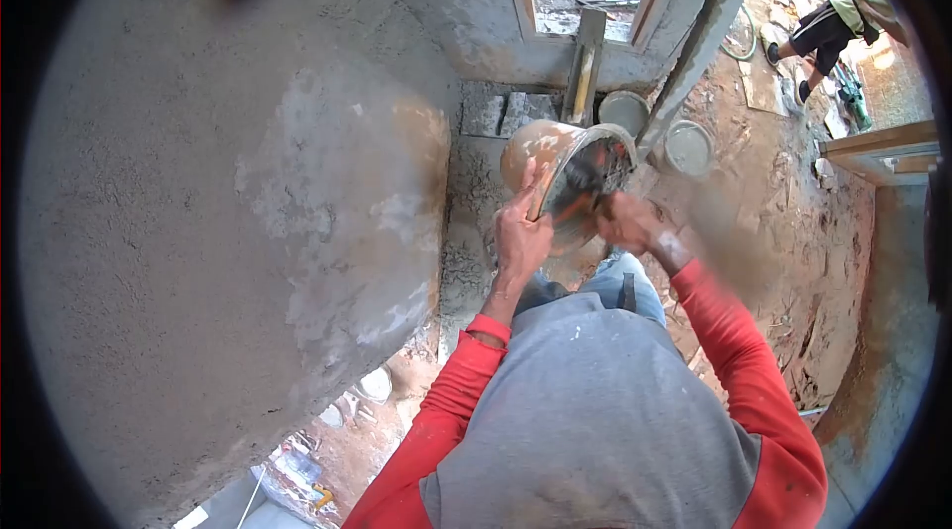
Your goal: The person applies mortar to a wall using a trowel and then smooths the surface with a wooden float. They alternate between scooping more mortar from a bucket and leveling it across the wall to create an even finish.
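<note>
A round, cement-splashed bucket is tilted on its side in front of me, its mouth turned to the right. My left hand is closed on the near-left part of the rim, with one finger stretched along the outside. Grey mortar clings inside the bucket around a dark, blurred shape. At the lower right of the mouth is my right hand, smeared by motion, its fingers curled around something I cannot make out.
A rough plastered wall fills the left side. Beyond the bucket, a long wooden float leans below a window frame. Two round containers of grey material, one a bucket, stand nearby. Another person is at upper right.
</note>
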Motion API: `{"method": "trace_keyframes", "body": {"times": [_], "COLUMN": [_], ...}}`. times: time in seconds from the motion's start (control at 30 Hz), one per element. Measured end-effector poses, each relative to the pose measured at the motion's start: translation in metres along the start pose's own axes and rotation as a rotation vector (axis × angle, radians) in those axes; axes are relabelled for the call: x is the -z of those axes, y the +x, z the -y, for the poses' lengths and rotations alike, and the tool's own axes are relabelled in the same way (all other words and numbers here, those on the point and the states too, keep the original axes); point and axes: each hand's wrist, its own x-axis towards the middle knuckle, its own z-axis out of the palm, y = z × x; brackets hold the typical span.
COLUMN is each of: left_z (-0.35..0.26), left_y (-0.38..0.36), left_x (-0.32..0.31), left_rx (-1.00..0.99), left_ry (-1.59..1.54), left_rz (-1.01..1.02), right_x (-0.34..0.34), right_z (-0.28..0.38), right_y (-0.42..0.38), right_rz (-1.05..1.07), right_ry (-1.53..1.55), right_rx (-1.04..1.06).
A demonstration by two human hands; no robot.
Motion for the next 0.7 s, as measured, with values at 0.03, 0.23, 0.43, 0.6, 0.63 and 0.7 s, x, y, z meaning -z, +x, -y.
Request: {"method": "trace_keyframes", "body": {"times": [0.03, 0.23, 0.43, 0.6, 0.63, 0.7], "left_z": [-0.001, 0.012, 0.007, -0.002, 0.005, 0.001], "left_y": [0.003, 0.012, 0.024, 0.028, 0.028, 0.028], "left_x": [-0.002, -0.007, 0.021, 0.019, 0.023, 0.035], "left_rx": [-0.048, -0.044, 0.076, 0.184, 0.105, 0.074], "left_ry": [0.0, 0.025, 0.102, 0.132, 0.14, 0.106], "left_rz": [-0.003, -0.012, 0.095, 0.033, 0.007, 0.001], "right_x": [-0.012, -0.012, -0.008, -0.058, -0.027, -0.005], "right_z": [-0.001, 0.035, 0.04, 0.014, 0.056, 0.071], "right_y": [0.003, 0.001, -0.017, 0.014, 0.004, 0.008], "right_rz": [0.022, -0.233, -0.274, -0.066, -0.129, -0.205], "right_ry": [0.079, -0.253, -0.449, -0.489, -0.478, -0.344], "right_rx": [0.183, -0.076, 0.099, 0.088, 0.088, 0.028]}}
